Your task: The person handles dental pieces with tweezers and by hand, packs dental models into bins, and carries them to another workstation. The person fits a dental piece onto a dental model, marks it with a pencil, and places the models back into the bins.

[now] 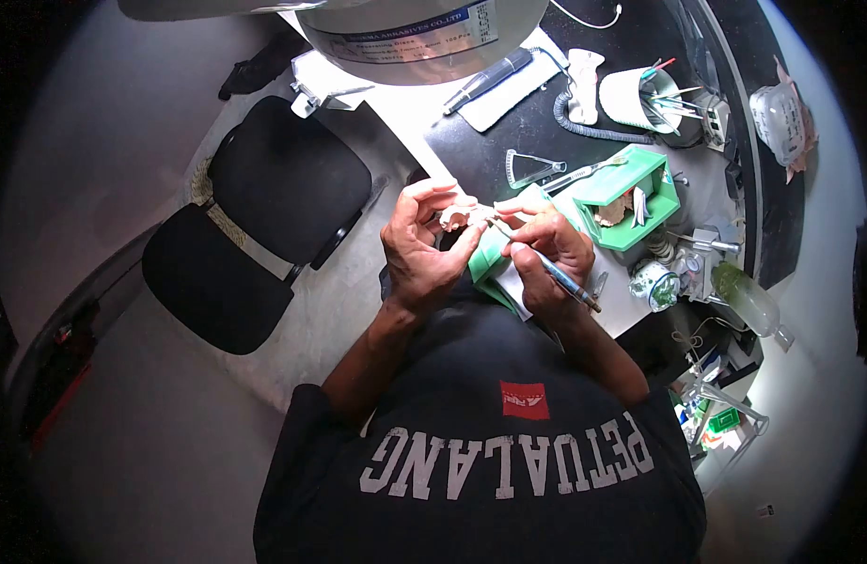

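Note:
My left hand is closed around a small cream-coloured dental cast, gripped between thumb and fingers. My right hand holds a slim pen-like tool with a mottled blue handle. The tool slants up and left, its tip close to the cast; whether it touches I cannot tell. Fingers of the right hand are also near the cast's right side. Beneath both hands lies part of a green tray, largely covered by the right hand. A metal caliper rests on the dark tabletop just beyond the hands.
To the right stands a green box with pieces inside, beside a white cup of brushes. A dark rotary handpiece lies on a pale pad. A labelled round object hangs overhead. A black chair is left; a bottle stands right.

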The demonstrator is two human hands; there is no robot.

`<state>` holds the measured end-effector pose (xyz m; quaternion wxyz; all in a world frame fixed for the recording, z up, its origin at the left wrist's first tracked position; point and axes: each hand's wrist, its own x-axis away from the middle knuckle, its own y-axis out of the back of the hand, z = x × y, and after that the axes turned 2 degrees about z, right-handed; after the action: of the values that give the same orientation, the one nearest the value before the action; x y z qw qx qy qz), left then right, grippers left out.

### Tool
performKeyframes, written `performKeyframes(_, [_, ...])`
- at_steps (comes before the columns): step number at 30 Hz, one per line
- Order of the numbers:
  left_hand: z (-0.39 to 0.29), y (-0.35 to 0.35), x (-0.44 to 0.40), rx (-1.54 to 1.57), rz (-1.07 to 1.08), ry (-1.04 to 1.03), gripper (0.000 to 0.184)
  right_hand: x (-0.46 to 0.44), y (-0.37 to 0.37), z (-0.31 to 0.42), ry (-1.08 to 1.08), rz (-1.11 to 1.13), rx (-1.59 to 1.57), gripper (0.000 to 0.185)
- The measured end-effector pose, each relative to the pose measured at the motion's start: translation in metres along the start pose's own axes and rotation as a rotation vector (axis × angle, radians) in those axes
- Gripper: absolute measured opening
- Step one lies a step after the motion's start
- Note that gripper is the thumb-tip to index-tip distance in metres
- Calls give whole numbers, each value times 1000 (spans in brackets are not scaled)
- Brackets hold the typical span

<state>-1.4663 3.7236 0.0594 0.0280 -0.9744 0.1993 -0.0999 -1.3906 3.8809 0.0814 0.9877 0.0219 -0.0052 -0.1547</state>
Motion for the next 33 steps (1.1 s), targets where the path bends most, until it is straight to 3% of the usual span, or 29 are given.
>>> performKeyframes(9, [0,2,1,50,3,29,55,-3,-9,7,-70,-37,6,9])
performKeyframes(14, [1,2,4,33,-4,26,55,2,-4,-5,63,73,121,9])
performKeyframes(18, [-1,3,4,12,-2,25,55,4,-4,-6,52,98,139,10])
performKeyframes(24, [-1,2,6,38,-8,45,55,3,-12,1,-10,-68,-36,8])
performKeyframes(27, [1,5,6,122,-18,80,54,-2,-4,5,-114,-107,51,6])
performKeyframes(28, [2,8,6,152,-28,103,54,-6,0,11,-275,-126,130,6])
performKeyframes(31, [0,16,6,164,-49,97,49,-56,9,-5,268,-100,566,10])
performKeyframes(33, [1,20,6,153,-74,100,45,-94,13,-18,501,-63,816,8])
